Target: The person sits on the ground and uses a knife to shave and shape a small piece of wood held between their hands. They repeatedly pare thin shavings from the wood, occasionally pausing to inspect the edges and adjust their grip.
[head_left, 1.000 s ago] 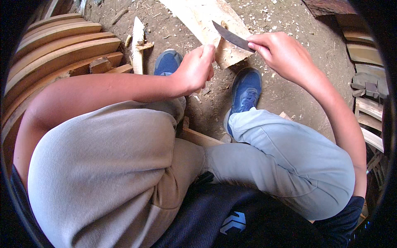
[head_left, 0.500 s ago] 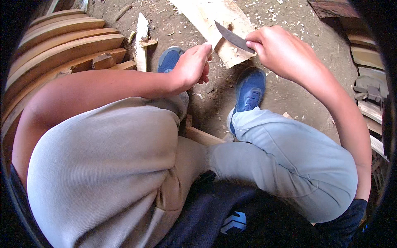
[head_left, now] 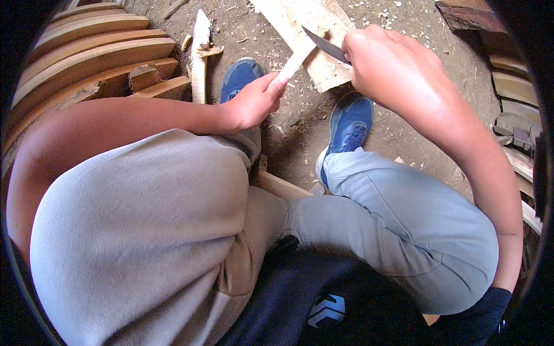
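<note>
Left hand (head_left: pixel 254 104) is closed around the lower end of a pale stick (head_left: pixel 295 62), which angles up and right above the dirt floor (head_left: pixel 415 115). Right hand (head_left: pixel 386 63) is fisted on a knife (head_left: pixel 324 45); the blade edge rests on the stick's upper end. A wood slab (head_left: pixel 306 23) lies just behind, blue shoes (head_left: pixel 352 124) below, curved planks (head_left: pixel 86 52) stacked at left.
</note>
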`<action>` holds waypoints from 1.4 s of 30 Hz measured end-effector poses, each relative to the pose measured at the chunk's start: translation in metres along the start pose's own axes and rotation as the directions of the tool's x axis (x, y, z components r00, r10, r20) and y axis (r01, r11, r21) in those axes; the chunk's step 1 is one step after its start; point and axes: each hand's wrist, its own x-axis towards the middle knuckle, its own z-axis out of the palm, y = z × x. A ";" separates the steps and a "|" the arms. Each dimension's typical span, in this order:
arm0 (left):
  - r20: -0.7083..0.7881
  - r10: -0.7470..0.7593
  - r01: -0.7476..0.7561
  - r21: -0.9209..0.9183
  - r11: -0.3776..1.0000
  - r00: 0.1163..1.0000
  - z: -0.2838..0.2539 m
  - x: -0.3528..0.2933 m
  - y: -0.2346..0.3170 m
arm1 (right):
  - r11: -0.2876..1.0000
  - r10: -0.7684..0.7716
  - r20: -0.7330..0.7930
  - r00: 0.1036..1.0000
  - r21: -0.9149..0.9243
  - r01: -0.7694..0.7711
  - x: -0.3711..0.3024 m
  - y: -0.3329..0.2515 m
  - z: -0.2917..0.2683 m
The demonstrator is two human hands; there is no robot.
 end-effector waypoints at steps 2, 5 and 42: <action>-0.028 0.003 -0.003 -0.010 1.000 1.000 0.004 0.005 -0.003 | 0.999 0.014 0.008 1.000 -0.045 -0.013 0.002 -0.007 -0.007; -0.063 0.010 -0.009 0.019 1.000 0.998 0.005 0.007 -0.008 | 0.995 0.024 -0.008 1.000 -0.100 -0.024 0.003 -0.017 -0.014; -0.109 -0.034 0.056 0.204 0.977 0.993 0.002 0.013 -0.003 | 0.987 0.052 0.069 0.996 0.146 -0.062 0.015 0.014 0.008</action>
